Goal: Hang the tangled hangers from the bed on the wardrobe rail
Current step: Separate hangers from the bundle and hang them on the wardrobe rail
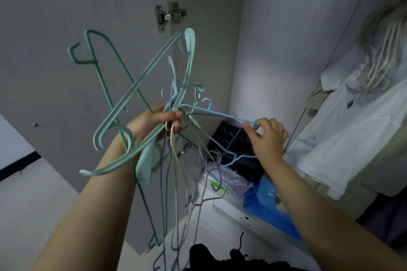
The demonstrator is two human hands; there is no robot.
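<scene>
- Standing open at the far left, the grey wardrobe door [66,17] fills the background, with a metal hinge [169,15] at its inner edge.
- A dark green wire hanger [105,68] sticks up in front of the door, crossed by a pale teal plastic hanger [143,81] that slants from lower left to upper right.
- The left hand [152,123] is raised in front of the door, fingers curled tight around the knot of the tangled hangers [176,116], where many hooks meet.
- From that fist, beige, grey and purple wire hangers dangle straight down past the forearm towards the bottom edge of the view.
- A light blue wire hanger [220,113] reaches out sideways from the bunch to the right.
- The right hand [266,136] pinches that blue hanger's wire between thumb and fingertips, well apart from the left hand.
- Below and between the hands, on the wardrobe's floor, lie a dark bag [233,138], a crumpled clear plastic bag [231,180] and a blue bag [262,200].
- At the far right a white shirt [352,134] hangs inside the wardrobe, with pale hangers [383,55] blurred above it; the rail itself cannot be made out.
</scene>
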